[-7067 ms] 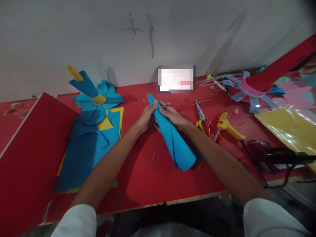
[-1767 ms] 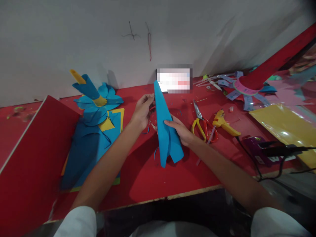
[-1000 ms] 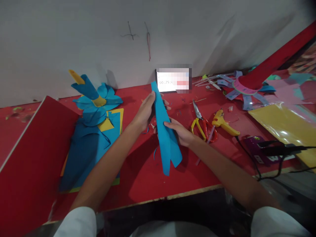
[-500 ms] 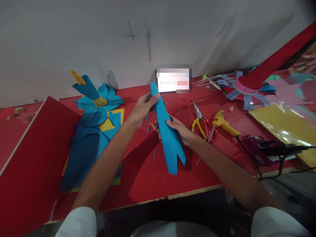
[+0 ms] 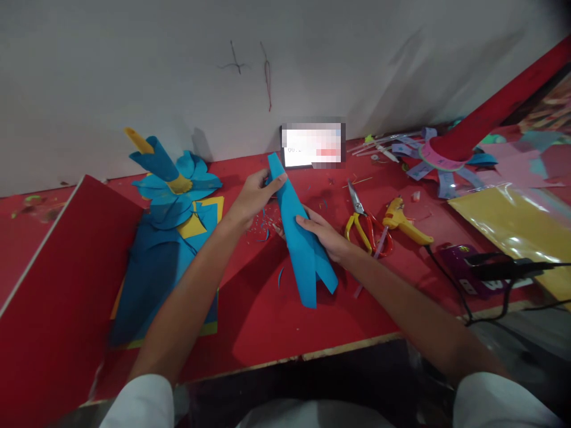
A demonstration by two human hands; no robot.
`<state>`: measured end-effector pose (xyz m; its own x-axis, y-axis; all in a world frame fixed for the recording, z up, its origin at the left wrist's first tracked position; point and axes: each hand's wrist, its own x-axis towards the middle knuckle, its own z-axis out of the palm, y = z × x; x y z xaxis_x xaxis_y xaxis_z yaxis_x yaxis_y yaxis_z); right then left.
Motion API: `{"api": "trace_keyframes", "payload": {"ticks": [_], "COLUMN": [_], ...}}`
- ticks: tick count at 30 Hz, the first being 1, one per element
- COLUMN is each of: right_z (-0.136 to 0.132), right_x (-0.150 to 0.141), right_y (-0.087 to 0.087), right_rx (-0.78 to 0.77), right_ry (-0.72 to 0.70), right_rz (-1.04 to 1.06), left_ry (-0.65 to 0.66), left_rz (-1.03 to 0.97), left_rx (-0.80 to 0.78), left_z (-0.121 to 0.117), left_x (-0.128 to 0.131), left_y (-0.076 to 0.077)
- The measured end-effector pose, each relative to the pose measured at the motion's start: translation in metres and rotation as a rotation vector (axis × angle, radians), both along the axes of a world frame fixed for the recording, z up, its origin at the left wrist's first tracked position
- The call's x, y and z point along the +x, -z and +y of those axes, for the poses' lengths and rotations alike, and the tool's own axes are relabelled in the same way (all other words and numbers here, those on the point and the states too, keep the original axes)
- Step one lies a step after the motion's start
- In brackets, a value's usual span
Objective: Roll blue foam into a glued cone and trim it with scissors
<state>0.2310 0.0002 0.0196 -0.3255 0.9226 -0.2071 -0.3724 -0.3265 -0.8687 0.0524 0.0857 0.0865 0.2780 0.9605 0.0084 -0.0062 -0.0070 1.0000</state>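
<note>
While the left hand [image 5: 255,195] pinches the narrow top of the rolled blue sheet [image 5: 300,238] between thumb and fingers, the right hand [image 5: 322,233] grips its middle, thumb pressed in front, and the sheet is held tilted above the red worktop [image 5: 263,339], left of the scissors [image 5: 358,205].

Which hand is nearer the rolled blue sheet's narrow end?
The left hand: its thumb lies near the tip; the right hand grips the rolled blue sheet mid-length.

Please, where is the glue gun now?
In the head view, the glue gun lies on the table's right side, just right of the scissors.
</note>
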Motion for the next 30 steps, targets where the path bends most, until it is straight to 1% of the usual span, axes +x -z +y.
{"api": "trace_keyframes", "payload": {"ticks": [2, 6, 12, 16, 18, 21, 26, 30], "right_z": [0.0, 0.0, 0.0, -0.002, -0.004, -0.005, -0.003, -0.002], "right_x": [0.0, 0.0, -0.001, -0.003, -0.004, -0.004, -0.004, -0.004], "right_y": [0.0, -0.003, -0.006, -0.006, -0.006, -0.006, -0.008, -0.01], "right_rx": [0.019, 0.03, -0.007, 0.035, 0.044, -0.002, -0.024, -0.054], "right_ry": [0.01, 0.018, 0.002, -0.051, -0.056, -0.021, 0.049, 0.068], "right_rz": [0.0, 0.004, 0.032, 0.086, 0.095, 0.081, 0.084, 0.078], "left_ry": [-0.013, -0.02, -0.016, -0.012, 0.005, 0.014, 0.022, -0.003], "left_rz": [0.007, -0.017, -0.041, 0.002, 0.031, 0.041, 0.012, 0.101], "left_rx": [0.016, -0.016, -0.025, 0.021, 0.059, 0.096, 0.089, 0.165], "left_z": [0.001, 0.001, 0.002, 0.002, 0.0, -0.002, 0.0, 0.001], "left_x": [0.0, 0.0, 0.0, 0.004, 0.007, 0.011, 0.014, 0.013], "left_y": [0.001, 0.001, 0.003, 0.006, 0.008, 0.011, 0.015, 0.016]}}
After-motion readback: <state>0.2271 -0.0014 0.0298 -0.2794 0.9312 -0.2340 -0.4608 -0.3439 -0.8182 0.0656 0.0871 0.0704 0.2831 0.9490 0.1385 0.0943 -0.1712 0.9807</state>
